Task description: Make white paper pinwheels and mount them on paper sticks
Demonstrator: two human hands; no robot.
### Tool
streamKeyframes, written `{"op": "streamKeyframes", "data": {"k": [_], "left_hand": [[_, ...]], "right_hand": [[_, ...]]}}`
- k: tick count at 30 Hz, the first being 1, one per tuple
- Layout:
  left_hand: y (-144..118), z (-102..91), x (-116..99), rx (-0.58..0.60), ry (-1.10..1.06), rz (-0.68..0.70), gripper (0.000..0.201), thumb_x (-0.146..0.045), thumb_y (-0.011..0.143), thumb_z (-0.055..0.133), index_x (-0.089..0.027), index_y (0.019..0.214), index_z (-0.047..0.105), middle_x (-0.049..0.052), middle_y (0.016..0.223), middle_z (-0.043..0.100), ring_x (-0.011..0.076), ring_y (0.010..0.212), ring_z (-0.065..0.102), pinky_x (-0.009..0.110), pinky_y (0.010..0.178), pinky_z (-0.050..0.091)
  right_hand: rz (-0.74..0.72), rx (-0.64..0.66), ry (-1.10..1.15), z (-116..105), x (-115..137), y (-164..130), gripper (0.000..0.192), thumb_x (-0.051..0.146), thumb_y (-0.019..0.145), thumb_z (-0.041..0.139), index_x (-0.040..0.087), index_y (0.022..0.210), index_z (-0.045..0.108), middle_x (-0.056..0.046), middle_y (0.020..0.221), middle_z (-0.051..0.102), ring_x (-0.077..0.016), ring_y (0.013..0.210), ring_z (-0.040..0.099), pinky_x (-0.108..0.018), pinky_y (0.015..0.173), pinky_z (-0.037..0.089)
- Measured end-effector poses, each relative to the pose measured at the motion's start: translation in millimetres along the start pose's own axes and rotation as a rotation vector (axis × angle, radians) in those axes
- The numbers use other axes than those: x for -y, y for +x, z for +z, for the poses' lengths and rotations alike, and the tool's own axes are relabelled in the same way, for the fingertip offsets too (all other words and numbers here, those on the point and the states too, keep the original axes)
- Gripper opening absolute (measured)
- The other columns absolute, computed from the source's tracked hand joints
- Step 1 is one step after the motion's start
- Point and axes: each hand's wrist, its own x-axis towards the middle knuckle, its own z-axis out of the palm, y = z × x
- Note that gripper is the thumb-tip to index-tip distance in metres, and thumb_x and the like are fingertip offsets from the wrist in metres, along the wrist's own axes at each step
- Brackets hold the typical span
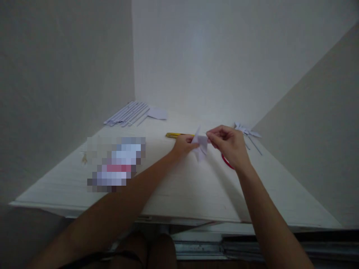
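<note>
My left hand (185, 145) is closed on a white folded paper pinwheel (202, 144), its thumb lying across the front and its pointed flaps standing up and down. Just to the right of the paper, my right hand (226, 141) has thumb and forefinger pinched together. Whatever sits in that pinch is too small to make out. Behind my left hand lies a yellow box cutter (172, 135), partly covered by the fingers. A red ring-shaped handle (227, 162) shows beneath my right hand, and the rest of it is hidden.
Rolled white paper sticks (127, 114) lie in a row at the back left, beside a flat piece of paper (157, 113). Folded white paper pieces with thin sticks (246, 130) rest at the back right. A blurred-out object (119, 164) lies on the white table (179, 194) at left. Walls border the table.
</note>
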Motion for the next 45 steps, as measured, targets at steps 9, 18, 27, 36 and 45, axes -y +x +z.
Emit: {"op": "streamKeyframes", "data": {"k": [9,18,27,36,45], "left_hand": [[-4,-1.1,-5,-0.154,0.075,0.057,0.019,-0.018,0.054,0.065,-0.01,0.071,0.063,0.003,0.067,0.065,0.013,0.061,0.06,0.024,0.059,0.048],[-5,1.3,-5,-0.181,0.062,0.069,0.022,-0.021,0.055,0.066,-0.01,0.073,0.063,0.005,0.071,0.067,0.0131,0.062,0.06,0.026,0.061,0.049],[-5,1.9,-3,-0.168,0.068,0.088,0.023,-0.022,0.056,0.066,-0.01,0.075,0.064,0.007,0.075,0.067,0.0144,0.066,0.061,0.028,0.065,0.05],[-4,3.2,-3,-0.181,0.105,0.125,0.018,-0.02,0.056,0.066,-0.011,0.071,0.064,0.005,0.072,0.067,0.0146,0.066,0.061,0.027,0.064,0.05],[-4,1.4,1,-0.163,0.218,0.24,0.015,-0.019,0.059,0.064,-0.012,0.072,0.064,0.004,0.072,0.066,0.0143,0.068,0.061,0.027,0.066,0.05]], "right_hand": [[0.062,-0.144,-0.088,16,-49,-29,0.011,0.026,0.075,0.052,0.015,0.076,0.056,-0.001,0.057,0.061,-0.01,0.045,0.054,-0.023,0.047,0.043],[-0.09,-0.15,-0.384,22,-68,-19,0.011,0.025,0.079,0.047,0.017,0.074,0.052,-0.001,0.061,0.059,-0.0115,0.055,0.053,-0.024,0.054,0.038],[-0.131,-0.136,-0.387,23,-70,-19,0.012,0.026,0.081,0.044,0.018,0.074,0.048,-0.003,0.066,0.06,-0.0123,0.059,0.055,-0.024,0.057,0.039],[-0.074,-0.035,-0.429,25,-65,-23,0.011,0.025,0.084,0.041,0.018,0.076,0.044,-0.004,0.065,0.061,-0.0118,0.055,0.055,-0.024,0.054,0.039],[-0.068,-0.045,-0.544,25,-58,-23,0.009,0.023,0.082,0.042,0.018,0.075,0.044,-0.006,0.066,0.062,-0.0151,0.058,0.056,-0.026,0.056,0.037]]}}
